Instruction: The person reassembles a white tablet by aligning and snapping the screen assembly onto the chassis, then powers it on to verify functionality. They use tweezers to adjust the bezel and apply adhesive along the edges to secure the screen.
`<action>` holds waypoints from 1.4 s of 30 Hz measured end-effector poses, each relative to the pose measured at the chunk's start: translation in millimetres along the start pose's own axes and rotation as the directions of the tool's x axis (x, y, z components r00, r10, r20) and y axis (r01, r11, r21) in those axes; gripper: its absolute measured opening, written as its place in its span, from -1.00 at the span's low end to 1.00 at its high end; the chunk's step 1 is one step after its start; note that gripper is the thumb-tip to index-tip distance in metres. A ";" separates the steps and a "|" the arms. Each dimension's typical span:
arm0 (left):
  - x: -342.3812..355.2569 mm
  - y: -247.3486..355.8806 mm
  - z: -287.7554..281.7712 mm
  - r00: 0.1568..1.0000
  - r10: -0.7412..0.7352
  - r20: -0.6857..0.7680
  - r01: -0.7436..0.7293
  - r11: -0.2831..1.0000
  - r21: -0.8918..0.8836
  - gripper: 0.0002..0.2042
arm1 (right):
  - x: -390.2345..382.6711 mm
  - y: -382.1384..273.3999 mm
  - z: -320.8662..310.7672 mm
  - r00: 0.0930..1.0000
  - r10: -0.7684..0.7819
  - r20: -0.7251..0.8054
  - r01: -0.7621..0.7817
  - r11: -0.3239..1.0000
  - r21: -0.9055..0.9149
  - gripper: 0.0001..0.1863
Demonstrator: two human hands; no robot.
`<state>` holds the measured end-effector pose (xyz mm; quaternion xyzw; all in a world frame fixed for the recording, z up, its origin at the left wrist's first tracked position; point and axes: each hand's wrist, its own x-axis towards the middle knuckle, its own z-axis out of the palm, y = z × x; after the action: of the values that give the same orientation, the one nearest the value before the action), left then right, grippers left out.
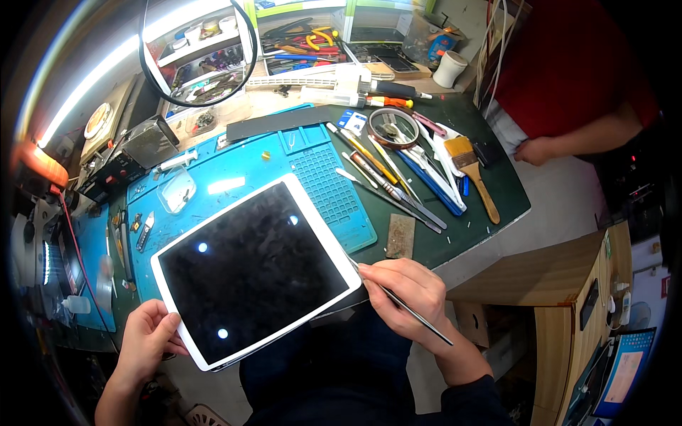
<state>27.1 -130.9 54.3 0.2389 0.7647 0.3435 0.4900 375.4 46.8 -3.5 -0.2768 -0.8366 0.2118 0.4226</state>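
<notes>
A tablet (249,270) with a white frame and a dark screen lies tilted at the near edge of the bench, its lower part jutting out over my lap. My left hand (150,334) grips its lower left edge, thumb on the white frame and fingers partly hidden beneath. Pinched in my right hand (406,297) is a slim, dark, metallic pry tool (419,317). Its tip meets the tablet's right edge near the lower right corner. Whether the tip is inside the seam I cannot tell. Bright round reflections show on the glass.
Under the tablet spreads a blue repair mat (341,206). To the right lie a brush (472,170), a tape roll (393,128) and several slender tools. A small clear tray (176,190) sits left. A ring magnifier (200,103) hangs above. Another person's hand (538,150) is at right.
</notes>
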 end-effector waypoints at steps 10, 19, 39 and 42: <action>-0.2 0.1 -0.5 1.000 0.003 0.001 -0.003 1.000 0.013 -0.87 | -1.4 2.7 2.2 1.000 0.008 0.006 -0.008 1.000 0.004 -0.73; 0.7 -1.5 -1.1 1.000 0.005 0.009 -0.005 1.000 0.012 -0.87 | -2.3 5.3 6.8 1.000 -0.014 -0.012 0.013 1.000 -0.006 -0.72; 0.5 -1.5 -2.4 1.000 0.012 0.015 -0.013 1.000 0.011 -0.86 | -2.5 8.1 6.4 0.998 0.007 -0.054 -0.005 0.999 0.038 -0.74; 1.3 -3.8 -3.7 1.000 0.007 0.013 -0.007 1.000 0.010 -0.86 | -4.4 9.4 2.2 1.000 0.008 -0.029 -0.006 0.997 0.070 -0.76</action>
<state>23.1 -133.5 51.8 0.2461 0.7625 0.3397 0.4926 378.4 50.7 -12.8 -0.2680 -0.8212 0.2386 0.4436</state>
